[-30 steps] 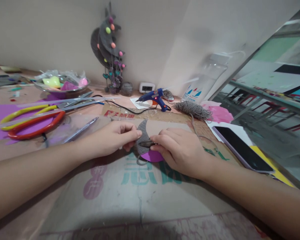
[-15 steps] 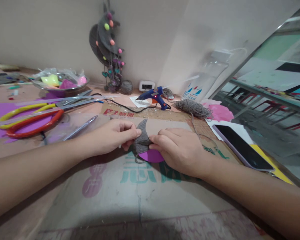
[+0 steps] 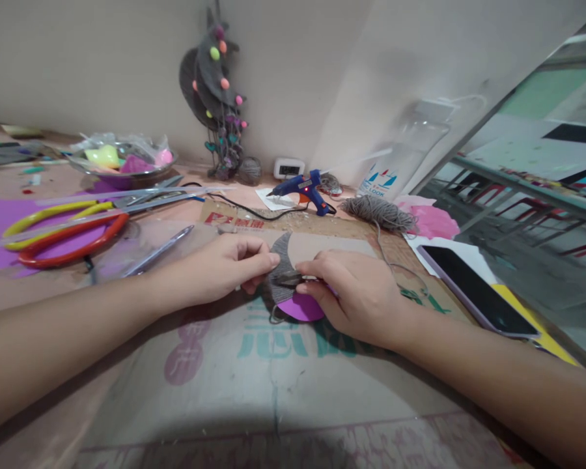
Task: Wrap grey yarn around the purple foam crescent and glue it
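Note:
My left hand [image 3: 237, 262] is closed in a pinch on the left edge of a crescent [image 3: 284, 251] wrapped in grey yarn, its tip pointing up. The lower part of the crescent is bare purple sheet [image 3: 300, 307]. At the inner edge, my right hand [image 3: 354, 286] pinches grey yarn [image 3: 289, 280] between thumb and forefinger, where strands stand slightly off the wrapping. A small yarn loop hangs at the lower left of the crescent. Behind my right hand, a strand runs back to a skein of grey yarn [image 3: 379, 213].
Cardboard [image 3: 215, 404] lies under my hands. Behind it are a blue glue gun [image 3: 305, 190], a small clock [image 3: 289, 169] and a clear bottle [image 3: 403, 156]. Scissors [image 3: 73, 238], a pen [image 3: 160, 250] and a bowl [image 3: 127, 174] are at left, a phone [image 3: 476, 290] at right.
My right thumb has drawn down from the crescent and a dark gap shows between the yarn strands there. My left hand keeps its pinch. The whole view has shifted slightly.

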Available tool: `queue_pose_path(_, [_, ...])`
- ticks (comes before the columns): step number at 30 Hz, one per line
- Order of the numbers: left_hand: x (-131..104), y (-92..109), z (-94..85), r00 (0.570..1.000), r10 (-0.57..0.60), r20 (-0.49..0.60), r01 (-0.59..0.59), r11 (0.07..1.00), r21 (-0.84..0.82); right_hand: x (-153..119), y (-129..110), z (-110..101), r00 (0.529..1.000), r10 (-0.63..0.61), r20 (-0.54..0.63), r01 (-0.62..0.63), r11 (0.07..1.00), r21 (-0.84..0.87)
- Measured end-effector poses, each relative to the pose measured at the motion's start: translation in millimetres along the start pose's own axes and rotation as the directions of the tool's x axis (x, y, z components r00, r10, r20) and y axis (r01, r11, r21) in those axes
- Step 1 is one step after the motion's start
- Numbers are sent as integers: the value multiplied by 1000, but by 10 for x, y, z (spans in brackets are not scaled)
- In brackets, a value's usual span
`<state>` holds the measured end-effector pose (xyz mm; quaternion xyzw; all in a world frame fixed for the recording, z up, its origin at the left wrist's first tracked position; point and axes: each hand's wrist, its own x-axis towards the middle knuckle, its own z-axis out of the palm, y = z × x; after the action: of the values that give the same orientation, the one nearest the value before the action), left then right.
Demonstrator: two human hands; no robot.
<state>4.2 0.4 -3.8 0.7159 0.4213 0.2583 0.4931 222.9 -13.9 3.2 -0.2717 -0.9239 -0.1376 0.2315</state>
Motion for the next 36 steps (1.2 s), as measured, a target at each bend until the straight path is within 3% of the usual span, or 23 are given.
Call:
queue_pose_path(14, [8, 15, -8, 1000, -2, 17, 1, 999, 50, 12, 15, 4, 991, -121, 66, 127, 987, -101])
queue_pose_path(22, [-2, 18, 0, 1000, -22, 8, 22, 999, 43, -5, 26, 29, 989, -120, 84, 130, 983, -127])
queue_pose_path(25, [-1, -1, 5, 1000, -8, 8, 8, 1000, 11, -17, 11, 24, 998, -46, 51, 48, 998, -30])
queue_pose_path(27, [-1, -2, 10, 1000, 1, -1, -1, 1000, -29, -17, 8, 9, 997, 75, -2, -74, 993, 89])
queue_pose_path(31, [-2, 22, 16, 1000, 18, -18, -20, 996, -83, -7, 40, -16, 957, 281, -68, -250, 922, 296])
queue_pose_path(36, [-4, 40, 26, 999, 27, -39, -31, 994, -103, 15, 97, 10, 940, 330, 90, -341, 880, 331])
